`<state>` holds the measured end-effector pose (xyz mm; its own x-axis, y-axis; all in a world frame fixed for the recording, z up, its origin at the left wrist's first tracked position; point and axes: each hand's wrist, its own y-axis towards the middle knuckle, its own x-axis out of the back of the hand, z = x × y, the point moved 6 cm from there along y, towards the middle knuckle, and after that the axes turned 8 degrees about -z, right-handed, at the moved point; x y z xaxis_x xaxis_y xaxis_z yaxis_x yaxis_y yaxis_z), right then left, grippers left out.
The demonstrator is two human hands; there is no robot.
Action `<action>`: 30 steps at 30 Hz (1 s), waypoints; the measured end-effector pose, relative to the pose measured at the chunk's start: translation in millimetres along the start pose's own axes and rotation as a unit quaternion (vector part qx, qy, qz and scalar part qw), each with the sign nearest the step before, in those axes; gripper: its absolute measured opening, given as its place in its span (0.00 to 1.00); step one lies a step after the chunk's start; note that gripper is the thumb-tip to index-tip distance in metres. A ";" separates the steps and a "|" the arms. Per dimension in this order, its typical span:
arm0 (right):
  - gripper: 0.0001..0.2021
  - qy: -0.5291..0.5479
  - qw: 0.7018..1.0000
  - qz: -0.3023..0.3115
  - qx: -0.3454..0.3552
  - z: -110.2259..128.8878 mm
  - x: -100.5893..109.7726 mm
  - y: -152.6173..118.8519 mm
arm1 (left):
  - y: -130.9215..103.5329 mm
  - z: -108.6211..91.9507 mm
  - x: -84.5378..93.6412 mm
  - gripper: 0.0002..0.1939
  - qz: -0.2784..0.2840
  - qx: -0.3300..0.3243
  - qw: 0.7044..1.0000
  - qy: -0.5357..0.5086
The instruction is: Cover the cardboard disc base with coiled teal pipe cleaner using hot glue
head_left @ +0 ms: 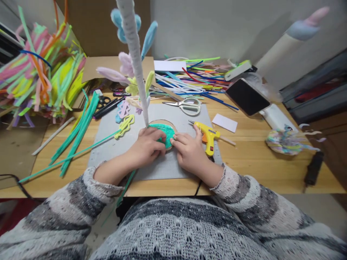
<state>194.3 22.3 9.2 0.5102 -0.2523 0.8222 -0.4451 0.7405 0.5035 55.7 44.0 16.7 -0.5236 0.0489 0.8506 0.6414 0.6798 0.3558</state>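
Observation:
On the grey mat [114,144] lies a round base [168,130] whose top is covered with green pipe cleaner. A white wrapped stem [137,61] rises from its back left, with blue, lilac and yellow fuzzy flowers and leaves beside it. My left hand [148,146] is closed, its bent fingers pressing green pipe cleaner on the base's left part. A green strand [127,187] trails below that wrist over the table edge. My right hand [189,150] grips the base's right rim, fingers together and thumb raised near the yellow glue gun [208,137]. The fingertips partly hide the green surface.
Scissors [187,105] lie behind the base. Green pipe cleaners [78,133] and a large colourful bundle [40,72] are at left. More pipe cleaners [184,83] lie at the back. To the right are a white card [225,122], a phone [247,96] and a pastel fuzzy piece [284,141].

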 end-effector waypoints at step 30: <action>0.16 0.008 1.000 0.004 -0.016 -1.1 0.3 0.6 | -1.9 -20.5 -1.1 0.11 -0.024 -0.093 0.994 -0.052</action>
<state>195.0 23.3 9.5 0.5181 -0.2362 0.8221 -0.4260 0.7622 0.4875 66.6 27.7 23.1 -0.6052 0.1016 0.7896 0.7019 0.5361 0.4690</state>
